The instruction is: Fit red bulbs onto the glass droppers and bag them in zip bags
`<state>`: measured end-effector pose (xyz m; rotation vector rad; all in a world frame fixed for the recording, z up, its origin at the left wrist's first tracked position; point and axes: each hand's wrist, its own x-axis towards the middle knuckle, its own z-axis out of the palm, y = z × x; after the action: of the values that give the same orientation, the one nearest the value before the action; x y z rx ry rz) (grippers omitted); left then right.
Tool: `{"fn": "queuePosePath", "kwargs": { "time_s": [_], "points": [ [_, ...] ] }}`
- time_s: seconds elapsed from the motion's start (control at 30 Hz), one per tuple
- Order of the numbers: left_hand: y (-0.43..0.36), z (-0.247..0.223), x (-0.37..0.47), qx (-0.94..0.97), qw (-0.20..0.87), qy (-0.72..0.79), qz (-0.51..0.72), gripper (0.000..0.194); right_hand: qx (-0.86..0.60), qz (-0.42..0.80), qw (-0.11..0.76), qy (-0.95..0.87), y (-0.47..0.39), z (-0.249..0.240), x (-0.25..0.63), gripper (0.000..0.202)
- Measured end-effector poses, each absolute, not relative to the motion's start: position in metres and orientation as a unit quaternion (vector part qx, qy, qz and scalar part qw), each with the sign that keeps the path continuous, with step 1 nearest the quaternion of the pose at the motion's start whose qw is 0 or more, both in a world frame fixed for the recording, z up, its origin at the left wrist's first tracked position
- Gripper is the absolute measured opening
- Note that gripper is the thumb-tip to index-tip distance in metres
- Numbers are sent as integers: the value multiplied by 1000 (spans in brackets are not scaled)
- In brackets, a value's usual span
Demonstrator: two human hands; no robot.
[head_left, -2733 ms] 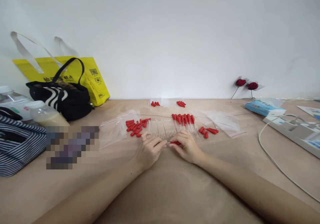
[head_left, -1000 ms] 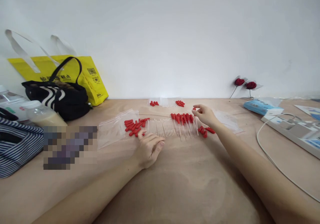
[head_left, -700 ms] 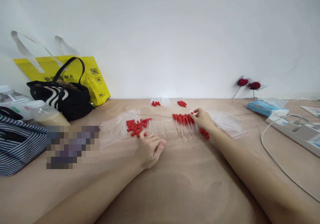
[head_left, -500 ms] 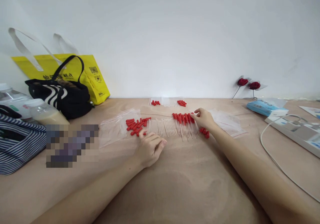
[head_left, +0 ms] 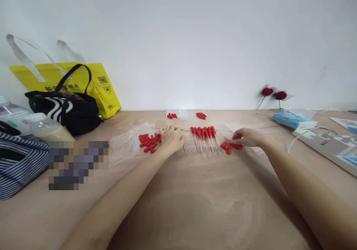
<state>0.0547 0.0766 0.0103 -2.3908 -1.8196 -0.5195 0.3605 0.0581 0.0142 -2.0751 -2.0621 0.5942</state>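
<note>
Left hand [head_left: 173, 138], twelve o'clock — fingers loosely spread over clear tubes [head_left: 190, 144]; right hand [head_left: 247, 137], one o'clock — half-curled by red bulbs [head_left: 229, 150]; both grips unclear.

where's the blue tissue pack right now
In the head view, the blue tissue pack lies on the table's right side, just behind the white power strip and in front of the two dark red roses.

The bare left hand [head_left: 172, 138] spreads palm down; the bare right hand [head_left: 247, 137] curls its fingers inward.
</note>
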Motion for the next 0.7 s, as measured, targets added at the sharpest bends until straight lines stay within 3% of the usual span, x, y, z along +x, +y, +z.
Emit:
{"fn": "queuePosePath", "kwargs": {
  "time_s": [0.23,0.7],
  "points": [
    [121,2,92,-763,-16,-635,-121,38,-684,258,37,-681,63,10,363,12],
    [127,1,99,-760,-55,-643,-77,31,-697,318,49,-640,65,9,358,17]
  ]
}}
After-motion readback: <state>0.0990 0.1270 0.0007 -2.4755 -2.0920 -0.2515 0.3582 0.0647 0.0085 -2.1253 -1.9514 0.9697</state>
